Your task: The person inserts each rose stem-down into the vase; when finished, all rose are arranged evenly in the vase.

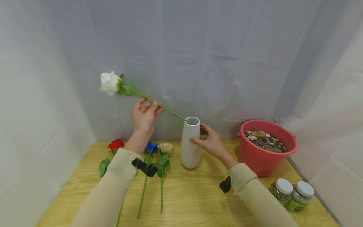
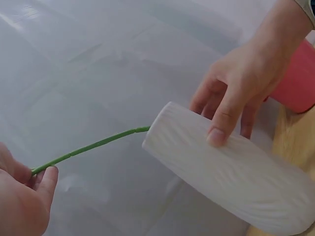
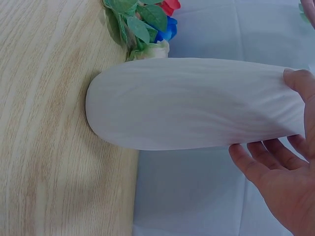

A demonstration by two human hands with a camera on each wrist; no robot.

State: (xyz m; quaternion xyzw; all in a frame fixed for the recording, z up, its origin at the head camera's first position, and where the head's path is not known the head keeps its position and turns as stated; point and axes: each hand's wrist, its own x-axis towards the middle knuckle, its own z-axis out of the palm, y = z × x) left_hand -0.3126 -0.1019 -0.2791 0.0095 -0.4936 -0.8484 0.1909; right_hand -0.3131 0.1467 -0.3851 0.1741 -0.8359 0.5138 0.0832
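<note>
Diffuse light leaves the table (image 1: pixel 195 201) faintly shadowed.

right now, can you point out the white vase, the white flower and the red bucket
white vase (image 1: pixel 190 152): head view, on the body below the rim
white flower (image 1: pixel 109 83): head view, on the petals
red bucket (image 1: pixel 261 159): head view, on the outer wall

On the table (image 1: pixel 195 201) before you, the vase (image 1: pixel 190 145) stands between 3 loose roses (image 1: pixel 151 147) on its left and a bucket (image 1: pixel 258 161) on its right; stones (image 1: pixel 263 141) lie in the bucket; 2 jars (image 1: pixel 300 196) sit before it; your right hand (image 1: pixel 211 142) is at the vase's right side; your left hand (image 1: pixel 144 117) is above and left, on the held rose (image 1: pixel 130 90), whose stem end is in the vase's mouth; a sheet (image 1: pixel 181 56) hangs behind.
</note>
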